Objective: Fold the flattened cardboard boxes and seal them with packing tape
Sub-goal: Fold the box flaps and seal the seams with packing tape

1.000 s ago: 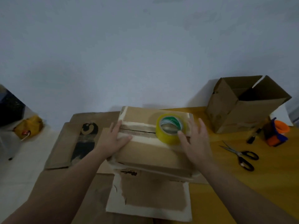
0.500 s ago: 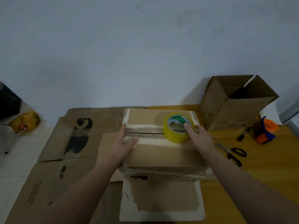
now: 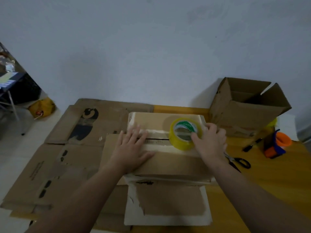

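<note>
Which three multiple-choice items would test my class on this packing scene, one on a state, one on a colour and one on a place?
1. How does the left hand lie?
A. flat on the box top, fingers straight
B. curled round the tape roll
C. clenched, holding nothing

2. What colour is the tape roll's outer side?
A. red
B. yellow
C. white

3. Where are the scissors?
A. on top of the box
B. on the table, right of the box
C. inside the tape roll's core

Key:
1 A, since the fingers lie straight across the closed flaps, while the right hand grips the tape roll.
2 B, since the band around the roll is yellow.
3 B, since the scissors lie on the bare wood beside the right forearm.
</note>
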The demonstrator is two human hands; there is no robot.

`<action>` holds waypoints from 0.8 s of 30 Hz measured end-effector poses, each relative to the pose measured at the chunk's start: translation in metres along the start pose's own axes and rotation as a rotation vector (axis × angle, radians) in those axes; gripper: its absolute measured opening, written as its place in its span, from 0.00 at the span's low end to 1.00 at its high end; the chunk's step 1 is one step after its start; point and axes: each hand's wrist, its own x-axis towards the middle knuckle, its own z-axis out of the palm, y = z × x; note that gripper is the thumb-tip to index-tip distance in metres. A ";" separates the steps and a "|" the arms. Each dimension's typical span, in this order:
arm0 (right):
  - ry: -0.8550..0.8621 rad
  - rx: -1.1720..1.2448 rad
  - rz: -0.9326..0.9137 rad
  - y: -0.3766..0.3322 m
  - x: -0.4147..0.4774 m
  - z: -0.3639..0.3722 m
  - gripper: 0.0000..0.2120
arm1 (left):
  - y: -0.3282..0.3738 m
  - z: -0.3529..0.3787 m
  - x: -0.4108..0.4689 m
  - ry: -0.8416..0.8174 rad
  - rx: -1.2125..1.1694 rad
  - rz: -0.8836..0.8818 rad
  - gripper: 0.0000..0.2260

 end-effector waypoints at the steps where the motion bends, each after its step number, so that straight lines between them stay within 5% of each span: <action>1: 0.005 0.094 0.015 -0.001 -0.001 -0.001 0.29 | 0.001 0.000 0.003 -0.005 0.016 0.052 0.40; 5: -0.071 0.387 0.055 -0.004 -0.007 0.007 0.32 | 0.000 0.003 0.016 -0.042 0.048 0.045 0.39; 10: -0.031 0.438 0.050 -0.020 0.000 0.012 0.40 | -0.004 0.007 0.020 -0.063 -0.047 0.023 0.41; 14: 0.034 0.274 -0.185 -0.039 -0.002 0.000 0.17 | -0.003 0.006 0.016 -0.039 -0.062 0.021 0.34; 18: 0.120 0.301 -0.367 -0.050 -0.011 0.002 0.15 | -0.004 0.005 0.014 0.001 -0.096 0.032 0.30; 24: 0.163 0.166 -0.508 -0.044 -0.036 0.026 0.13 | 0.013 -0.045 0.013 0.252 -0.848 -0.044 0.32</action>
